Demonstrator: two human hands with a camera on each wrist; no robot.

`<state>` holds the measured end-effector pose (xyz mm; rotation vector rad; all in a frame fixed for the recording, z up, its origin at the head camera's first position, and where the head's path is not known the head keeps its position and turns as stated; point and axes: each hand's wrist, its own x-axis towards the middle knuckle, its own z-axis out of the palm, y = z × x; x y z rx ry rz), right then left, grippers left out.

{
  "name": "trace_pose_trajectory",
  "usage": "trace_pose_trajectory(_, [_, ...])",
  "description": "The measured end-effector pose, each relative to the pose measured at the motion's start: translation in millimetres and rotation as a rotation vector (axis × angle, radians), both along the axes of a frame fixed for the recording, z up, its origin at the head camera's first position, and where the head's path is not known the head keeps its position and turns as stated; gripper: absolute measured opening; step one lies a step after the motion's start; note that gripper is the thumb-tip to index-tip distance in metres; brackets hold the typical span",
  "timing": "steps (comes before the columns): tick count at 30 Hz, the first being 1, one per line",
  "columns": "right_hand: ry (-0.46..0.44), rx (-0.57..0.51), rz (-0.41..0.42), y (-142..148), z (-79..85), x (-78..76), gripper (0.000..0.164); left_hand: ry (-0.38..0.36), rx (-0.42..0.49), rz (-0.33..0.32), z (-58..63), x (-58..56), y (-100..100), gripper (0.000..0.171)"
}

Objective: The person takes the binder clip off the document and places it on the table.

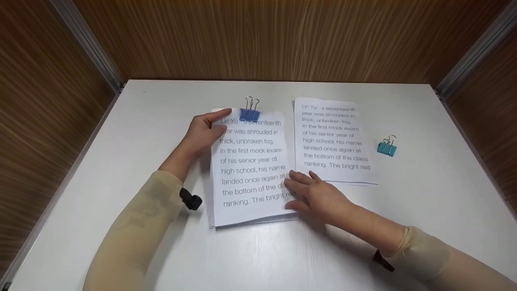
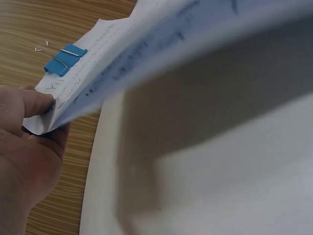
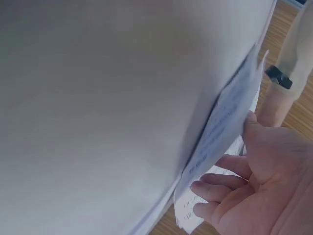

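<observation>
Your left hand is pinching the top-left corner of the paper stack lying mid-table, thumb near the blue clip at its 12 o'clock edge. Your right hand is gripping its 4 o'clock corner, fingers curled under. A second stack and a teal clip are lying at 3 o'clock.

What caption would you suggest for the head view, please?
Both hands, left hand and right hand, hold a clipped paper stack.

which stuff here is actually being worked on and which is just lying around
In hand: clipped paper stack, blue binder clip on its top edge, left hand gripping its upper left corner, right hand at its lower right edge.

Lying about: second paper stack, loose teal binder clip.
</observation>
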<state>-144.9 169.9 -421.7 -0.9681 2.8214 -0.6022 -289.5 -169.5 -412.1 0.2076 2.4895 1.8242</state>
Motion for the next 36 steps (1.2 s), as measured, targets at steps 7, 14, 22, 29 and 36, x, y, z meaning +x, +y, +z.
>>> trace_pose_trajectory(7, [-0.003, -0.039, -0.086, 8.4, 20.9, -12.7, 0.067, 0.003, 0.04, -0.025, 6.8, 3.1, -0.3, 0.049])
trace_pose_trajectory(14, [0.069, -0.195, -0.132, 16.2, 46.8, -44.4, 0.066, 0.01, 0.06, -0.052, 12.4, 7.9, 6.8, 0.048])
trace_pose_trajectory(22, [-0.019, -0.396, -0.226, 12.8, 77.2, -93.4, 0.066, -0.014, 0.151, -0.114, 16.5, 14.6, 12.5, 0.05])
trace_pose_trajectory(29, [-0.155, -0.592, -0.214, -2.8, 92.1, -128.0, 0.065, -0.027, 0.182, -0.141, 20.2, 22.2, 14.8, 0.049])
trace_pose_trajectory(36, [-0.237, -0.639, -0.168, -13.1, 98.0, -151.0, 0.065, -0.019, 0.162, -0.167, 23.8, 27.3, 17.5, 0.048])
